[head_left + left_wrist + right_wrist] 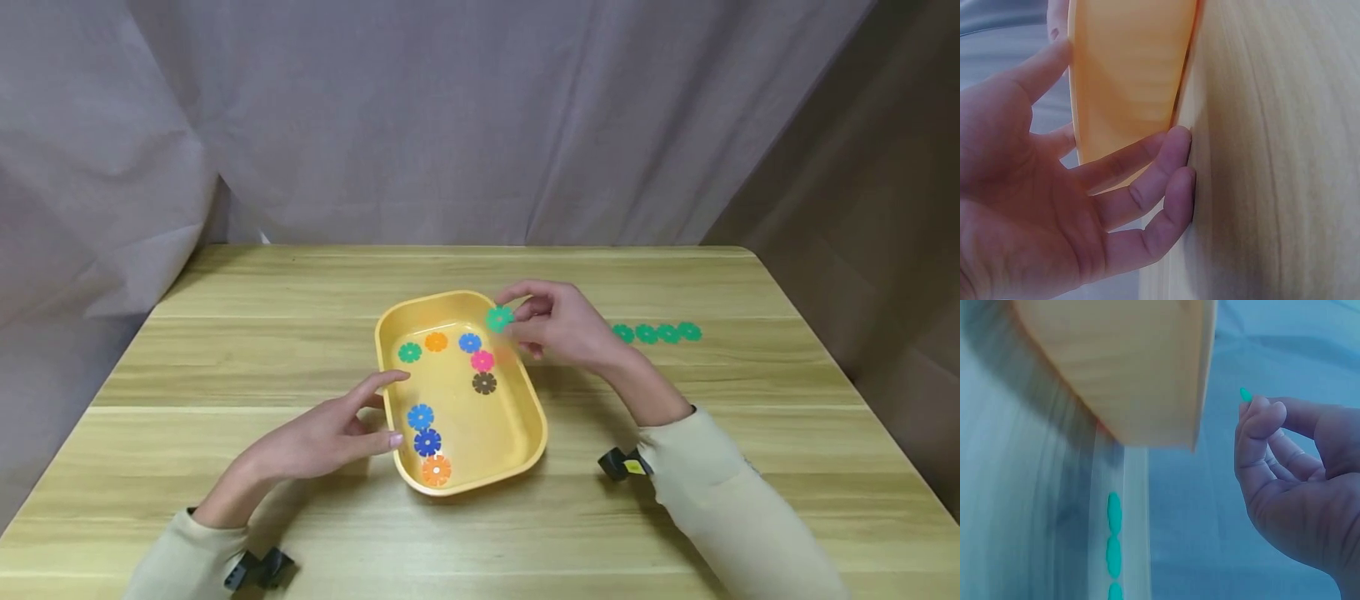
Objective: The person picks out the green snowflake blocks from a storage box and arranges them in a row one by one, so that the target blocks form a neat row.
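Observation:
A yellow plastic tray (457, 408) stands on the table with several flower-shaped notched discs in it, among them an orange disc (437, 471), a pink disc (483, 361) and a brown disc (484, 383). My left hand (322, 435) holds the tray's left wall, thumb and index finger over the rim; its other fingers (1175, 187) curl low along the outside by the table. Above the tray's far right rim, my right hand (561, 327) pinches a green notched disc (499, 318) between thumb and fingertips. Edge-on, that disc looks thin in the right wrist view.
Right of the tray, a row of green discs (657, 333) lies side by side on the wooden table (262, 350), behind my right forearm. A grey curtain (412, 125) hangs beyond the table's far edge. Black wrist devices (258, 571) sit at both sleeves.

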A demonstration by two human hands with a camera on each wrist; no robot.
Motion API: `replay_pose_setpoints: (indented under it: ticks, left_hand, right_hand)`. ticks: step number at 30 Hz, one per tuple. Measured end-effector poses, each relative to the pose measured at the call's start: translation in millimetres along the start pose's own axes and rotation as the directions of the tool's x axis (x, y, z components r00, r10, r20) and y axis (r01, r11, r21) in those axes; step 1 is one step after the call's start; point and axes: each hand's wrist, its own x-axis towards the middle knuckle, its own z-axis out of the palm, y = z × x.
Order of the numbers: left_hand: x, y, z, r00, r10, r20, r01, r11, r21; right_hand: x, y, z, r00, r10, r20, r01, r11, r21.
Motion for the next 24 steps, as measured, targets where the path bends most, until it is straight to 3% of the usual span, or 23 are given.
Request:
replay_pose_setpoints:
  ticks: [24]
  left_hand:
    - [-0.7,-1.1,0.6,1.0,-0.008,0.004,0.008,1.0,-0.026]
  right_hand:
    - [-28.2,46,-68,0.984,0.106,-0.143,-0.1,0.994,0.044]
